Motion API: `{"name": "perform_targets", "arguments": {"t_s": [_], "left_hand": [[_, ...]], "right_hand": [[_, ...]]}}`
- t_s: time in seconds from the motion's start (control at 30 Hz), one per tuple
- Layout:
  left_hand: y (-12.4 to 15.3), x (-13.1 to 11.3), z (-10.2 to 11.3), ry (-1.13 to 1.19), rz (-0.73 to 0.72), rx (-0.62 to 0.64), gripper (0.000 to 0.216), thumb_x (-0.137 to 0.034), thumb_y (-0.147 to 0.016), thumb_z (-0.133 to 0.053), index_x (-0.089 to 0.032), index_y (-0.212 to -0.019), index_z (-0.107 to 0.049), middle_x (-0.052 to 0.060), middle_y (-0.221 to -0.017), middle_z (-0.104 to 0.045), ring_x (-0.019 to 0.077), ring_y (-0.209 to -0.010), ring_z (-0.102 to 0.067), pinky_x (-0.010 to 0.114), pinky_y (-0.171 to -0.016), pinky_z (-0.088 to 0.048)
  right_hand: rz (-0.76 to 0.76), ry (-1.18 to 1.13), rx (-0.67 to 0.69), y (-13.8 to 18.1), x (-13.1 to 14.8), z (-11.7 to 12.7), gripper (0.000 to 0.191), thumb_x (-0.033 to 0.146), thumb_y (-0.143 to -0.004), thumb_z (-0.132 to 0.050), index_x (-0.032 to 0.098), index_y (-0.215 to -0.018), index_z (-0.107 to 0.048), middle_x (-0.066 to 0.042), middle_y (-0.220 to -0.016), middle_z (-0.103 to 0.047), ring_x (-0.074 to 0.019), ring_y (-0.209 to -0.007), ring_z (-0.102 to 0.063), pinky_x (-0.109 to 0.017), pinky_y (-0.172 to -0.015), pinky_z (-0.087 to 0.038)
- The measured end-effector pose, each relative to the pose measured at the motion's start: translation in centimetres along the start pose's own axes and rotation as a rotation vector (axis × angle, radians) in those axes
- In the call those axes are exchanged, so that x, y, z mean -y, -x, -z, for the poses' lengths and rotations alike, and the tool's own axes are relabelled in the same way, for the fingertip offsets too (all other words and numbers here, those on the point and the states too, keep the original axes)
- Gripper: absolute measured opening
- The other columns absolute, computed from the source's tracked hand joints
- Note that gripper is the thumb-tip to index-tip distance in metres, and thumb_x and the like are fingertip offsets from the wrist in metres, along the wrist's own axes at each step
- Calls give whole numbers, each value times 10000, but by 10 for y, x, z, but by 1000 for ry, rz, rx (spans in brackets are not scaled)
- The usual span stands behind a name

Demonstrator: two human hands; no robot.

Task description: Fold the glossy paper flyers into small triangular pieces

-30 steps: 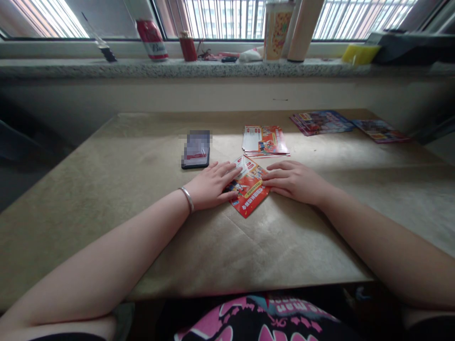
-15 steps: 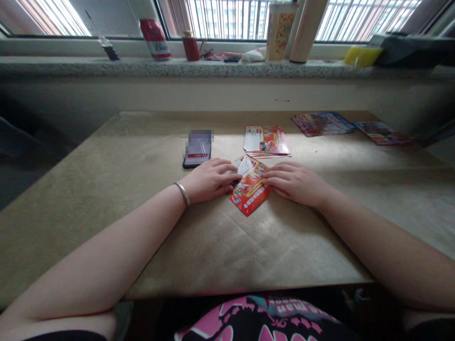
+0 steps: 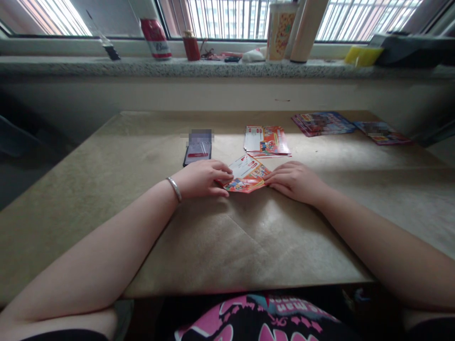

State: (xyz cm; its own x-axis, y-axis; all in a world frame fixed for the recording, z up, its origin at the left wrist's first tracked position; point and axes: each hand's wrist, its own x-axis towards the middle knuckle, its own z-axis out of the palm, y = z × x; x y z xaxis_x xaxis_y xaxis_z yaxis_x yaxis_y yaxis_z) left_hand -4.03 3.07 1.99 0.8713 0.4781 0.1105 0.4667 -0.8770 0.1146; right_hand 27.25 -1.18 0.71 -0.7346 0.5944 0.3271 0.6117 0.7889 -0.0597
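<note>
A red, orange and white printed leaflet point(image 3: 248, 171) lies at the table's middle, turned cornerwise and creased across, its near part folded so that the near edge is blunt. My left hand point(image 3: 201, 179), with a silver bangle at the wrist, grips the leaflet's left corner; its thumb sits on the near side, partly apart from the fingers. At the right corner, the fingertips of my right hand point(image 3: 296, 181) are closed together on the paper. Just behind the leaflet is a stack of similar leaflets point(image 3: 268, 140).
Left of the stack lies a phone point(image 3: 199, 150), its near end close behind my left hand. Blue and purple printed sheets point(image 3: 325, 124) lie at the back right. The stone windowsill point(image 3: 220, 70) carries a red can point(image 3: 156, 40), a tall patterned cup point(image 3: 280, 33) and a yellow object point(image 3: 363, 56).
The leaflet's near corner, which pointed toward me, has been folded away and its red face is mostly out of sight. My left hand has shifted slightly left; the right has hardly moved.
</note>
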Motion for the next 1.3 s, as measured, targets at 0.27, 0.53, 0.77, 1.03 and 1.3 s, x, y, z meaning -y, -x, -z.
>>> {"name": "perform_targets", "arguments": {"t_s": [0.27,0.53,0.77,1.03,1.3], "left_hand": [[2,2,2,-97,164,-36,311,-374,-923,-496,-211,-844,-749,42,-862,-701,161,-784,-614,303,-799,-459],[-6,-12,-5,16,547,-125,206,-356,-879,-559,-180,-934,-650,18,-749,-672,155,-694,-580,257,-613,-398],[-12,-16,-18,-182,298,-269,249,-187,-860,-582,-187,-1105,-623,79,-1044,-647,176,-866,-592,291,-748,-468],[-13,-17,-18,-180,-89,-158,361,-154,-951,-462,-327,-1225,-620,40,-1143,-659,157,-927,-584,296,-808,-495],[-4,-9,-9,-75,39,-79,349,-147,-892,-467,-316,-1057,-723,24,-1051,-701,152,-918,-620,288,-812,-503]], "right_hand": [[-163,72,-23,-3,0,-2,270,320,-919,-492,196,-755,-666,-36,-797,-723,-188,-767,-650,-332,-774,-417],[-374,77,-93,-4,-3,-10,189,347,-890,-532,203,-790,-600,-23,-717,-672,-182,-689,-605,-344,-779,-407],[-426,-28,-90,-13,-2,-11,127,331,-819,-616,215,-854,-577,-23,-764,-658,-174,-681,-566,-305,-663,-389],[-434,-40,-62,-14,-3,-16,178,376,-826,-631,225,-912,-671,-41,-826,-656,-198,-785,-582,-335,-738,-424],[-330,-119,-63,-4,-17,-20,172,295,-848,-592,230,-972,-692,-57,-854,-644,-199,-794,-583,-348,-754,-459]]}}
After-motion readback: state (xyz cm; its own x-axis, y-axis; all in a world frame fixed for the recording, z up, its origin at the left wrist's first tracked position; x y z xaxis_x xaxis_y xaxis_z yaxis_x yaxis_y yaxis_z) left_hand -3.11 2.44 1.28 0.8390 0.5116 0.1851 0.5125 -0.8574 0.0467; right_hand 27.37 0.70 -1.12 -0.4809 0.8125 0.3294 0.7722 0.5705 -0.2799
